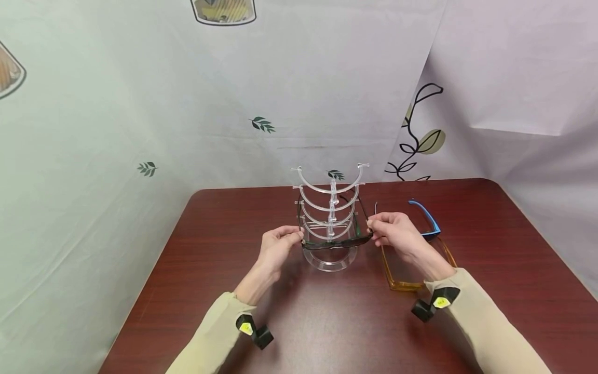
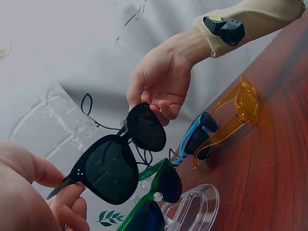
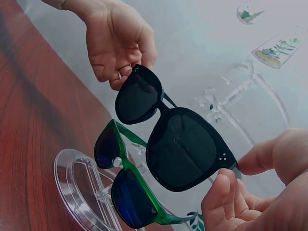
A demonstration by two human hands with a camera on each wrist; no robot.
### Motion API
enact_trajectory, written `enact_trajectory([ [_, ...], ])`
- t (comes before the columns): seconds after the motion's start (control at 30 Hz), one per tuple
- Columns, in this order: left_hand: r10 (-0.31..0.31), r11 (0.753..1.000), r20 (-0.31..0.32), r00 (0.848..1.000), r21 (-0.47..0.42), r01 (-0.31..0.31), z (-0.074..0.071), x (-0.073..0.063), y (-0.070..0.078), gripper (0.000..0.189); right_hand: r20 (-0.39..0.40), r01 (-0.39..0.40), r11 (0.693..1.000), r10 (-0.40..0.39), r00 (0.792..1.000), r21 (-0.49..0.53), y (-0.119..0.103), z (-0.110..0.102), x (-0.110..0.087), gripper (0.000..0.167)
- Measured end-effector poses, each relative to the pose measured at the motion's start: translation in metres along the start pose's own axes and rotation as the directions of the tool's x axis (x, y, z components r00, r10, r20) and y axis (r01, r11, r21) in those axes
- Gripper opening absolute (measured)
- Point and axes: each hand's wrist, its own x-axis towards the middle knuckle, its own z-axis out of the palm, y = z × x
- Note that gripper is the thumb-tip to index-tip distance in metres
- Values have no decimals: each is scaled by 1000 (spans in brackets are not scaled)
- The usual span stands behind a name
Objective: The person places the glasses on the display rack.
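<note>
A pair of black sunglasses (image 3: pixel 183 149) is held level at the front of a clear display stand (image 1: pixel 329 265). My left hand (image 1: pixel 279 249) pinches one temple near its hinge, and my right hand (image 1: pixel 397 234) pinches the other. The temples reach back around the stand's curved arms. Below the black pair, green-framed sunglasses (image 2: pixel 163 185) with dark blue lenses sit on a lower tier of the stand. Higher tiers (image 1: pixel 327 188) show bare clear arcs.
To the right of the stand, blue-framed sunglasses (image 1: pixel 432 231) and orange-framed glasses (image 1: pixel 404 285) lie on the dark red wooden table (image 1: pixel 187 259). A printed pale cloth (image 1: pixel 327 78) hangs behind the table.
</note>
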Motion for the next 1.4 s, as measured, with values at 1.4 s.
enact_trajectory([
  [1.4, -23, 1000, 31, 999, -20, 24, -2, 12, 6, 22, -8, 12, 994, -13, 1000, -105, -4, -2, 12, 19],
])
